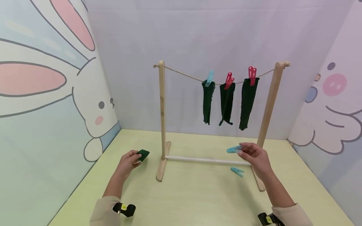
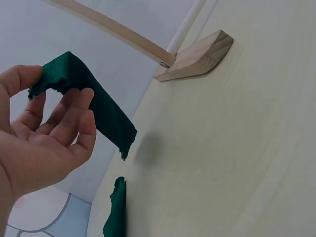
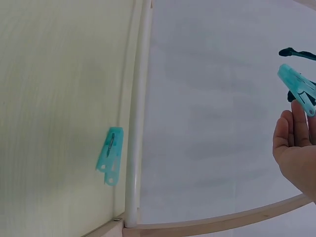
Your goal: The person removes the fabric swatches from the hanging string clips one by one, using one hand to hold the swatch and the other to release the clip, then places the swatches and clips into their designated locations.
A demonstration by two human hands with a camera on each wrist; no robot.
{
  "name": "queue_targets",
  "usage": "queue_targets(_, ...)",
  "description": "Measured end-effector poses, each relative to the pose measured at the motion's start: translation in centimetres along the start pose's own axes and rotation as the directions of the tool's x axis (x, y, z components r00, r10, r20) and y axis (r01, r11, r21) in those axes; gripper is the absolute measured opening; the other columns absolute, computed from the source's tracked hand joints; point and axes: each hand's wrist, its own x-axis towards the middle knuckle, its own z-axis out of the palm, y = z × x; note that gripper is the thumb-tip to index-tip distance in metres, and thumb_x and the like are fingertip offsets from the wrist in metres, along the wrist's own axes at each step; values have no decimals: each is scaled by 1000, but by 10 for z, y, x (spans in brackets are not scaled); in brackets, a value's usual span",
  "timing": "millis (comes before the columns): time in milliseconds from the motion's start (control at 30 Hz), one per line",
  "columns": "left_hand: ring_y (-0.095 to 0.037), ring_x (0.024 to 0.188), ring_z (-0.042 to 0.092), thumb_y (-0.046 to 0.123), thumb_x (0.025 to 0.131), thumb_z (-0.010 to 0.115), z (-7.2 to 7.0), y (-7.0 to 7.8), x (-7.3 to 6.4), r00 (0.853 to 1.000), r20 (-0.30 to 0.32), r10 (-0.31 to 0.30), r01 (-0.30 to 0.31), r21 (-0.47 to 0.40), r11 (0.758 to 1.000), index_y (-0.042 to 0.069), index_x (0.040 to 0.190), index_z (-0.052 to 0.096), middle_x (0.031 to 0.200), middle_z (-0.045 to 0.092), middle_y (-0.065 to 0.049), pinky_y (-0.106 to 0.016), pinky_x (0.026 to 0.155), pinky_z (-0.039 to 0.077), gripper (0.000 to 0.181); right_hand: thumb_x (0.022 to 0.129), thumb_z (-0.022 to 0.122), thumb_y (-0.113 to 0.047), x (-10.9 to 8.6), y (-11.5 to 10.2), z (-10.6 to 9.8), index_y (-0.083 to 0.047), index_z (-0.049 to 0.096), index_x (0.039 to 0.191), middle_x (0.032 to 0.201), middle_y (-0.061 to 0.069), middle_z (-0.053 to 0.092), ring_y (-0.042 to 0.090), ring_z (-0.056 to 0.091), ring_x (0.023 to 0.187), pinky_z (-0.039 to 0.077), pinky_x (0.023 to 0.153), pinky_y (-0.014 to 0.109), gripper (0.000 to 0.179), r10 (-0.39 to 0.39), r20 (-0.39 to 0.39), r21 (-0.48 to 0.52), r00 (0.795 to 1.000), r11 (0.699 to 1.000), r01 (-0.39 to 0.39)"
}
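Observation:
My left hand (image 1: 126, 163) pinches a dark green cloth strip (image 2: 101, 101) between thumb and fingers, left of the wooden rack. In the left wrist view the strip hangs folded over the fingertips, above the table. My right hand (image 1: 256, 158) holds a light blue clothespin (image 1: 234, 149) by its handle end, in front of the rack's right post. Beneath that hand a second blue clothespin (image 1: 237, 171) lies on the table. Another green cloth piece (image 2: 116, 210) rests on the table below the left hand in the left wrist view.
A string (image 1: 183, 74) runs between the rack's left post (image 1: 162, 110) and right post (image 1: 271, 100). Three green cloths hang on it, the left one by a blue clothespin (image 1: 209, 78), the others by red clothespins (image 1: 252, 75). A white bar (image 1: 207, 161) joins the rack's feet.

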Motion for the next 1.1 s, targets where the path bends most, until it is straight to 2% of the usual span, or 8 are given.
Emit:
queue_targets(267,-17,86,60,7,92,57,-6,-8,-13,1000,14,-23,22,33,999,-3,93,53,99,55,-8,-41,81,47,11,86,65,0,-10,11,-8,12,51,114,94,2,64,10,60,84,50,73,20,34,47,47,-36,998,998,-46)
queue_targets(400,-16,86,60,6,92,56,-8,-10,-19,1000,-13,-24,24,70,997,-2,92,53,101,53,-9,-38,79,48,9,85,62,7,-14,18,-12,17,46,113,98,11,63,13,60,85,50,72,22,33,57,121,-30,991,998,-53)
queue_targets(500,-15,87,60,7,91,58,-9,-11,-24,999,-39,-31,34,100,994,0,91,53,106,52,-11,-36,78,49,8,84,63,6,-16,23,-13,17,46,110,97,14,62,13,59,82,51,69,22,33,86,144,-66,986,995,-77)
queue_targets(600,-15,86,60,9,91,59,-11,-11,-29,997,-59,-44,52,133,990,1,92,54,107,52,-10,-37,78,49,9,83,66,3,-18,28,-15,15,48,109,95,13,62,12,59,81,51,68,22,34,124,137,-117,983,987,-109)
queue_targets(800,-14,77,57,11,91,59,-16,-16,-41,990,-109,-93,112,185,976,2,92,55,87,53,-4,-37,76,49,10,84,67,-2,-24,38,-23,14,50,116,96,19,62,11,59,81,51,69,24,39,189,106,-231,976,960,-161)
queue_targets(900,-15,77,56,14,92,59,-19,-19,-44,989,-117,-95,117,203,972,2,94,56,86,52,-3,-36,75,49,12,85,66,-2,-26,43,-30,13,52,115,98,22,61,10,59,81,50,69,25,36,213,97,-283,972,942,-179)
queue_targets(1100,-18,76,54,14,92,58,-23,-17,-48,986,-136,-102,134,258,957,-2,98,56,84,53,-5,-35,71,49,17,82,67,2,-30,44,-40,14,49,110,99,22,61,10,60,83,51,70,26,35,294,78,-306,953,916,-258)
